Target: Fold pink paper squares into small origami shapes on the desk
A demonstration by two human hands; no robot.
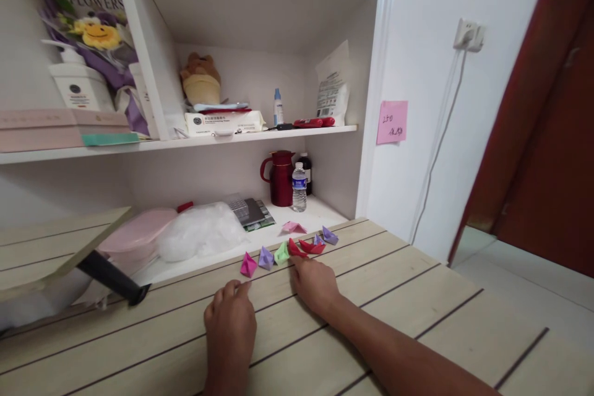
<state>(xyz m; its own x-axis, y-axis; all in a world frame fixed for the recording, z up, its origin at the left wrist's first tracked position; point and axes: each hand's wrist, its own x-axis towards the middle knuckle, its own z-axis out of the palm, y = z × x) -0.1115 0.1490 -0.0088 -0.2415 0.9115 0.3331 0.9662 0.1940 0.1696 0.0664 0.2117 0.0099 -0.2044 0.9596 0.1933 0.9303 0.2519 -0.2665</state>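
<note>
Several small folded paper boats stand in a row at the far edge of the wooden desk (417, 303): a magenta one (247, 265), a lilac one (265, 257), a green one (281, 253), a red one (297, 249), another red one (313, 246) and purple ones (329, 235). My right hand (314, 284) lies on the desk with a finger stretched to the red boat. My left hand (231, 322) rests knuckles-up just behind the magenta boat, fingers curled, nothing visible in it.
A pink paper boat (293, 227) lies on the white shelf behind the row. There too are a dark red jug (279, 177), a water bottle (299, 187), a clear plastic bag (199, 232) and a pink lid (134, 232). A pink note (392, 122) is stuck to the wall.
</note>
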